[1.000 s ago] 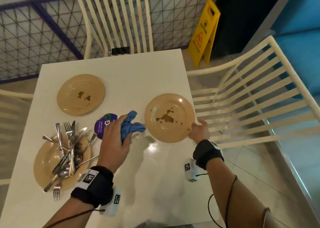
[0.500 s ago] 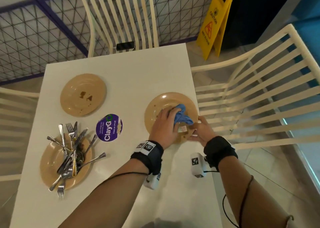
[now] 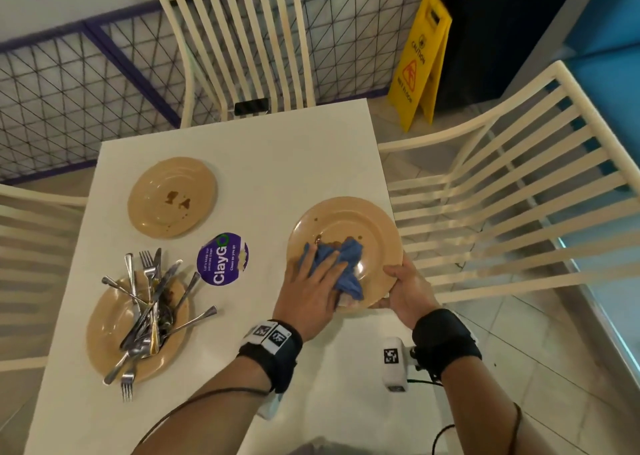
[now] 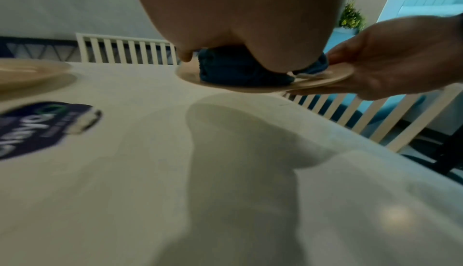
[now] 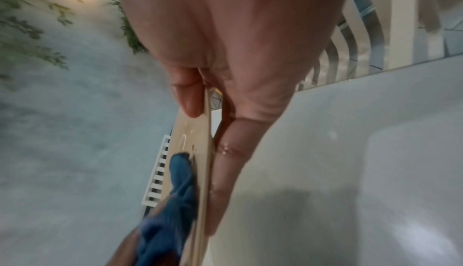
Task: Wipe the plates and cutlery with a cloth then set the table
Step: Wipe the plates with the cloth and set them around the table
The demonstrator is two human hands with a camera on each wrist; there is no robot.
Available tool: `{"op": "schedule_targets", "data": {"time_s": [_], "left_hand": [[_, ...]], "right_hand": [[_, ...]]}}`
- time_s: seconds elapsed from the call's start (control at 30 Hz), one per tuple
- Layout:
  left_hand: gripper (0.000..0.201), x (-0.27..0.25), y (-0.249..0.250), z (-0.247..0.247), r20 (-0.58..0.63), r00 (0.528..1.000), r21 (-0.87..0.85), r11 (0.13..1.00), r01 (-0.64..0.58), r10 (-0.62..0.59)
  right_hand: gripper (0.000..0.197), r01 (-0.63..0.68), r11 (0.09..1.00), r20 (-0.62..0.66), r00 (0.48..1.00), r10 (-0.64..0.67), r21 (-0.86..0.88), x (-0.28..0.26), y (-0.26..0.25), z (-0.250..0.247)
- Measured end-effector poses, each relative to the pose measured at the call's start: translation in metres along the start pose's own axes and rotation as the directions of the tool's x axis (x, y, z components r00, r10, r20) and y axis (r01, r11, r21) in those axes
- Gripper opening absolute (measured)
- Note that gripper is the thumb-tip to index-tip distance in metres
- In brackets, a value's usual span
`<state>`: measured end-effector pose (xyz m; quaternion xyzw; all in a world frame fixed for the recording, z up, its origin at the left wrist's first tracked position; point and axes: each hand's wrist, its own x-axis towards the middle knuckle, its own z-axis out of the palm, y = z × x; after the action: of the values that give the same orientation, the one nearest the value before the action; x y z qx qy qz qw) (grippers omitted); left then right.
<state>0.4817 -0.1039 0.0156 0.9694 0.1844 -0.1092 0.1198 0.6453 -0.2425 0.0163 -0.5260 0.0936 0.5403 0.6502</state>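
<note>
A tan plate [image 3: 360,222] with brown stains is at the table's right edge, held slightly off the tabletop. My right hand [image 3: 405,288] pinches its near rim, thumb [image 5: 188,95] on top and fingers underneath. My left hand [image 3: 311,281] presses a crumpled blue cloth [image 3: 349,253] onto the plate's near half with its fingers spread fairly straight. The left wrist view shows the cloth [image 4: 238,72] under my palm and the plate [image 4: 325,80] above its shadow. A second stained plate [image 3: 172,196] lies at the far left. A third plate [image 3: 114,330] at the near left carries a pile of cutlery [image 3: 152,302].
A round purple sticker [image 3: 221,259] lies flat on the white table [image 3: 259,163] between the plates. Cream slatted chairs stand at the far side [image 3: 239,39], the right [image 3: 502,195] and the left [image 3: 27,219]. A yellow wet-floor sign [image 3: 419,59] stands on the floor beyond the table.
My left hand carried the cloth from beside the sticker onto the right plate and now presses it down. My right hand has taken a fuller hold on the rim and raised the plate.
</note>
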Motion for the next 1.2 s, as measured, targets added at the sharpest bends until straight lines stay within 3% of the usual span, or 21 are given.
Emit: {"op": "schedule_targets", "data": {"time_s": [0.1, 0.2, 0.27, 0.4, 0.5, 0.6, 0.67, 0.73, 0.8, 0.87, 0.93, 1.03, 1.13, 1.2], "left_hand": [[0.063, -0.014, -0.037, -0.012, 0.001, 0.998, 0.076, 0.995, 0.067, -0.068], [0.078, -0.007, -0.050, -0.038, -0.022, 0.988, 0.001, 0.989, 0.151, -0.151], [0.077, 0.003, -0.037, -0.057, -0.063, 0.983, -0.052, 0.984, 0.171, -0.174], [0.070, 0.005, 0.011, -0.060, -0.125, 0.990, -0.185, 0.982, 0.048, -0.072], [0.059, -0.028, 0.035, -0.044, -0.202, 0.977, -0.082, 0.992, -0.093, 0.075], [0.059, -0.065, 0.007, -0.033, -0.235, 0.963, -0.012, 0.990, -0.140, 0.133], [0.062, -0.080, -0.031, -0.031, -0.245, 0.967, 0.010, 0.997, -0.070, 0.071], [0.066, -0.079, -0.059, -0.040, -0.258, 0.963, -0.044, 0.997, 0.063, -0.072], [0.070, -0.067, -0.064, -0.058, -0.292, 0.939, -0.133, 0.980, 0.148, -0.181], [0.069, -0.052, -0.044, -0.076, -0.329, 0.921, -0.218, 0.966, 0.140, -0.208], [0.065, -0.048, -0.011, -0.088, -0.339, 0.927, -0.281, 0.958, 0.062, -0.159], [0.060, -0.067, 0.021, -0.078, -0.346, 0.938, -0.215, 0.971, -0.109, 0.029], [0.063, -0.095, -0.002, -0.049, -0.320, 0.929, -0.032, 0.978, -0.204, 0.184], [0.068, -0.103, -0.037, -0.045, -0.292, 0.943, 0.031, 0.987, -0.158, 0.160]], "right_hand": [[0.047, -0.017, 0.998, 0.048, 0.999, 0.019, -0.060, -0.021, 0.006, 0.009], [0.047, -0.004, 0.993, 0.144, 0.989, 0.021, -0.118, -0.037, 0.015, 0.024], [0.045, 0.032, 0.989, 0.192, 0.981, -0.003, -0.146, -0.045, 0.016, 0.038], [0.044, 0.130, 0.983, 0.197, 0.975, -0.103, -0.130, -0.056, 0.008, 0.061], [0.046, 0.161, 0.985, 0.129, 0.980, -0.152, -0.060, -0.064, -0.004, 0.058], [0.041, 0.181, 0.976, 0.143, 0.976, -0.163, -0.125, -0.081, -0.010, 0.050], [0.039, 0.195, 0.962, 0.175, 0.971, -0.162, -0.192, -0.094, -0.006, 0.053], [0.039, 0.194, 0.953, 0.204, 0.968, -0.147, -0.233, -0.103, 0.002, 0.061], [0.041, 0.201, 0.945, 0.247, 0.959, -0.137, -0.258, -0.108, 0.012, 0.077], [0.043, 0.231, 0.930, 0.285, 0.947, -0.148, -0.286, -0.110, 0.016, 0.094], [0.046, 0.273, 0.919, 0.300, 0.936, -0.185, -0.285, -0.110, 0.013, 0.106], [0.048, 0.318, 0.921, 0.235, 0.935, -0.264, -0.227, -0.111, -0.004, 0.103], [0.042, 0.339, 0.911, 0.212, 0.933, -0.292, -0.234, -0.122, -0.019, 0.087], [0.039, 0.328, 0.899, 0.239, 0.935, -0.263, -0.292, -0.130, -0.018, 0.083]]}}
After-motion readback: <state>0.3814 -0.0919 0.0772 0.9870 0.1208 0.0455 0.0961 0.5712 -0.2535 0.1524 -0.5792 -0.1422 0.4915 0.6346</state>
